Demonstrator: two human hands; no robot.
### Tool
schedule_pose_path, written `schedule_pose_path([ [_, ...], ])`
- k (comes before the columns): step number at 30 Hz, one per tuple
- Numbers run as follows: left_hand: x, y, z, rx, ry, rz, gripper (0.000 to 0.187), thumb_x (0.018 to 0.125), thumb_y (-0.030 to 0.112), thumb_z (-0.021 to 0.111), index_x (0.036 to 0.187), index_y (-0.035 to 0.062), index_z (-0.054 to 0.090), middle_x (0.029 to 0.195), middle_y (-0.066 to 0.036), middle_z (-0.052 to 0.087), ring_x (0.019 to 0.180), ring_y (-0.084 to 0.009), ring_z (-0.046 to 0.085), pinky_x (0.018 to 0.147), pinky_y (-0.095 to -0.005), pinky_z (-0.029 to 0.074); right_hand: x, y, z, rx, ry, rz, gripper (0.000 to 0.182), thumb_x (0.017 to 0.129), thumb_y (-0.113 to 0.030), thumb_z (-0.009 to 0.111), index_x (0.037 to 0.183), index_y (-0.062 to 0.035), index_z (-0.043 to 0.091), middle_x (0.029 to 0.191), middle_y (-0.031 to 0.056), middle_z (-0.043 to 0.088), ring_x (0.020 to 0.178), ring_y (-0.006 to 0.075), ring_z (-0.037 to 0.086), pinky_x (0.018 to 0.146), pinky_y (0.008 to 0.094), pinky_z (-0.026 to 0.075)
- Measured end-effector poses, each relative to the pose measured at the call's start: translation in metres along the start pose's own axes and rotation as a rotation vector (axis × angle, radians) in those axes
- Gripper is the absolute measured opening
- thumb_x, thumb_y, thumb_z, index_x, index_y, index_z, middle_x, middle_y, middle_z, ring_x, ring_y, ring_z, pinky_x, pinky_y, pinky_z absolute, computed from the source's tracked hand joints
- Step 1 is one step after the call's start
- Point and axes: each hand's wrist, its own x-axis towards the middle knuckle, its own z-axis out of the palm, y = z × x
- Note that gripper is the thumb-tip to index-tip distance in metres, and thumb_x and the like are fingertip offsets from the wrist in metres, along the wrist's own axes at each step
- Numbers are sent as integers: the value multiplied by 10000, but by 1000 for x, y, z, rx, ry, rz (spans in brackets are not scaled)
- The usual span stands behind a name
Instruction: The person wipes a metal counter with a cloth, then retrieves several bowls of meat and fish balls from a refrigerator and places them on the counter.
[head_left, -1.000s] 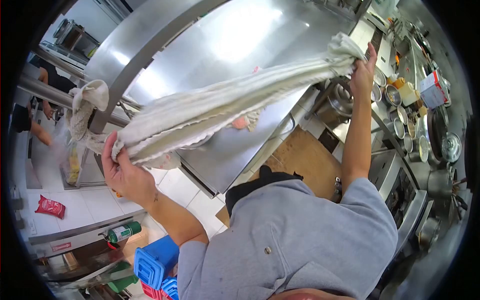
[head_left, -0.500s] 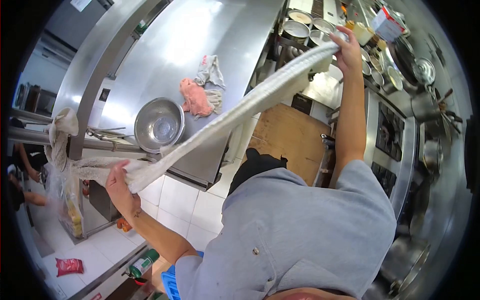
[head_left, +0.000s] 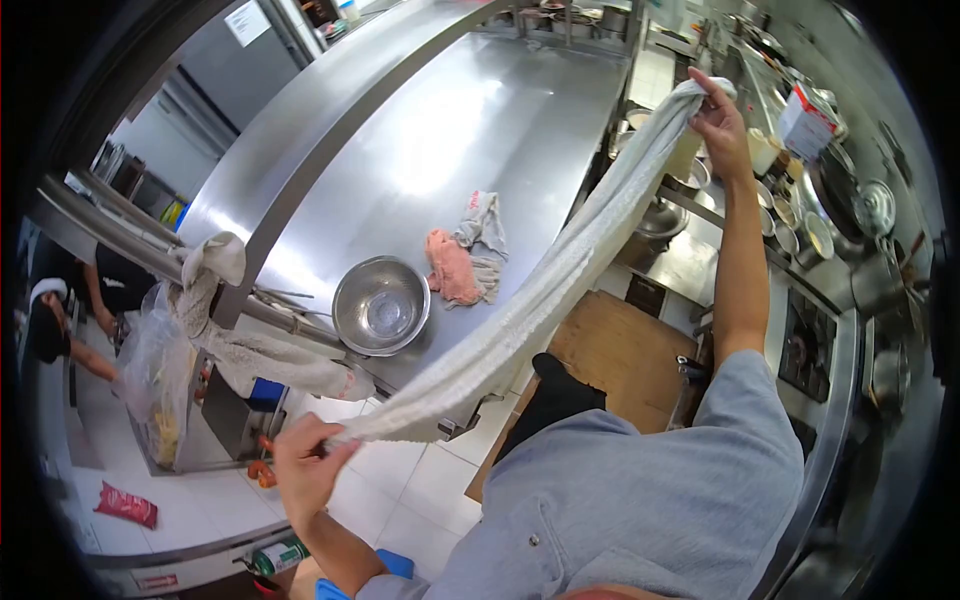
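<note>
A long white towel is stretched diagonally between my two hands. My left hand, low on the left, is closed with a pinch on the towel's lower end. Raised at the upper right, my right hand is wrapped round the other end, which is bunched. Near my left hand, a second beige towel is knotted round the rail. Beyond the stretched towel, a steel bowl stands on the metal table, beside a pink cloth and a greyish-white cloth.
A brown board lies below the towel. Stoves, pans and a red-and-white box line the right. At left are a plastic bag, another person's arm, a red packet and a green canister.
The view has shifted, so the table and bowl sit farther right and lower. My left hand has come away from the knotted towel on the rail, still holding the white towel.
</note>
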Motion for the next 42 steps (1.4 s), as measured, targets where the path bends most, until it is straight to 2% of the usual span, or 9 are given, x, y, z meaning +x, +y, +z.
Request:
schedule_pose_path([
  [9, 28, 26, -19, -109, 1009, 84, 221, 962, 127, 434, 827, -7, 546, 715, -3, 462, 573, -105, 404, 510, -228, 303, 153, 111, -12, -415, -121, -134, 215, 915, -84, 548, 1113, -72, 631, 1018, -6, 578, 845, 65, 539, 672, 224, 457],
  [11, 69, 56, -6, 742, 1413, 163, 198, 968, 134, 430, 895, -17, 535, 867, -47, 531, 755, -148, 515, 606, -290, 407, 198, 137, 3, -623, -9, -530, 170, 914, -87, 554, 1056, -49, 639, 1034, 0, 566, 853, 81, 540, 694, 216, 450],
  [12, 80, 84, 1, 1152, 1237, 28, 231, 977, 155, 407, 1040, -23, 538, 1090, -101, 544, 1003, -195, 524, 797, -343, 445, 217, 132, 18, -595, -22, -618, 151, 929, -102, 536, 1028, -37, 631, 996, 11, 577, 868, 78, 530, 749, 206, 439],
  [15, 134, 85, 1, 384, 1619, 45, 287, 977, 155, 388, 1173, -3, 524, 1202, -136, 523, 1086, -212, 508, 884, -349, 434, 268, 173, 23, -72, -111, -151, 168, 949, -127, 509, 1013, -20, 622, 959, 31, 591, 904, 75, 523, 807, 201, 420],
  [21, 198, 90, -37, -167, 1488, 77, 350, 931, 276, 550, 1108, -27, 548, 1044, -88, 564, 939, -166, 530, 845, -268, 421, 367, 200, 57, -342, -166, -517, 219, 951, -169, 504, 1085, -12, 577, 930, 51, 630, 880, 128, 569, 810, 236, 427],
  [24, 199, 80, -54, -34, 869, -26, 200, 897, 212, 613, 892, 26, 539, 811, 9, 536, 754, -71, 467, 719, -202, 387, 397, 190, 96, -418, -72, -484, 196, 942, -218, 511, 1038, -55, 560, 869, 104, 615, 799, 190, 572, 760, 311, 445],
  [30, 267, 76, -89, -111, 1341, -60, 198, 885, 206, 624, 871, 24, 546, 809, -24, 538, 737, -89, 483, 698, -207, 400, 488, 197, 189, -361, -134, -621, 120, 816, -90, 565, 870, 17, 563, 761, 140, 572, 734, 235, 546, 695, 358, 448],
  [36, 329, -25, -175, 806, 1239, -231, 336, 855, 313, 614, 861, -19, 568, 783, -191, 586, 701, -293, 559, 674, -381, 432, 559, 265, 296, -556, -605, -690, 118, 863, -136, 532, 884, -27, 570, 816, 132, 606, 761, 274, 568, 710, 370, 451],
  [42, 328, -72, -208, 942, 798, -457, 297, 824, 285, 629, 744, -1, 619, 784, -204, 615, 762, -383, 589, 667, -435, 448, 570, 343, 340, -743, -984, -676, 117, 831, -113, 593, 826, -29, 513, 756, 160, 564, 740, 321, 544, 655, 415, 420],
])
